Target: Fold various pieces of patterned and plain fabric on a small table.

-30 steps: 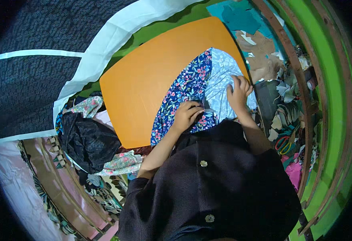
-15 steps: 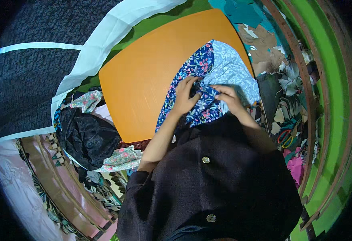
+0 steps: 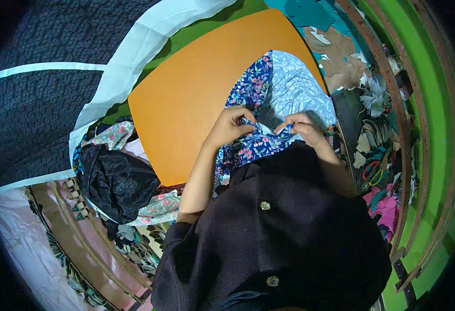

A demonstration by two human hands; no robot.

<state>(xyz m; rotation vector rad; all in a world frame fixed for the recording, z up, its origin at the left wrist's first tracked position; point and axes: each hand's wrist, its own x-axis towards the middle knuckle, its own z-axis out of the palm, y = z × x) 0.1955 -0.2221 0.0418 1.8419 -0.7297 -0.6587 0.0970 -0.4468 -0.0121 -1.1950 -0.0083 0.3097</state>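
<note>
Head view: scraps [image 3: 373, 132] and red-and-yellow-handled scissors [image 3: 375, 172] lie at right; whether a container holds them, I cannot tell. Partly over the orange board [image 3: 186, 109] spreads the cloth [image 3: 283, 98], navy with pink flowers at left, wrinkled pale blue at right. Left hand [image 3: 230, 126] and right hand [image 3: 308, 130] each pinch its gathered near part.

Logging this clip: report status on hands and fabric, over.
Left hand, right hand: both pinching navy floral fabric. Pale blue patterned fabric alongside, over orange board. Nothing visibly blocking either hand.
</note>
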